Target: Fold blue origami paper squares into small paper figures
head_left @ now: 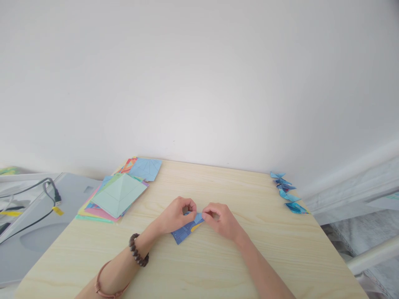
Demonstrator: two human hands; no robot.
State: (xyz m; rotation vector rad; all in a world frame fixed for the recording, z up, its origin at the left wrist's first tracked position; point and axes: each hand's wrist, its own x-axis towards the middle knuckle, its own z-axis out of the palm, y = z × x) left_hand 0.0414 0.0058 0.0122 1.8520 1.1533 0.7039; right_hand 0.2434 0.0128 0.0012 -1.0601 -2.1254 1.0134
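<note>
Midway between the left and right edges of a pale wood-grain desk, two bare hands work a piece of patterned blue paper, folded to a small, angular shape. The left hand pinches its upper edge between thumb and bent fingers, covering part of it; the right hand grips the right-hand corner between thumb and fingertips. Neither hand is free, and the fingertips of the two are just beside each other. An orange-yellow streak shows on the paper. A brown beaded bracelet circles the left wrist.

Along the desk's right edge, toward the far right corner, five folded blue paper pieces line up in a row, apparently complete. Toward the far left corner lies flat stock: a pile of coloured paper sheets, pale green on top, with a light blue sheet behind it, nearer the far edge.

By that count, the work looks well under way: five pieces appear finished, one is partly folded, and a good supply of flat sheets seems left, though the overlapping pile hides its number. How many folds remain on the held paper cannot be told, as the fingers cover much of it.
</note>
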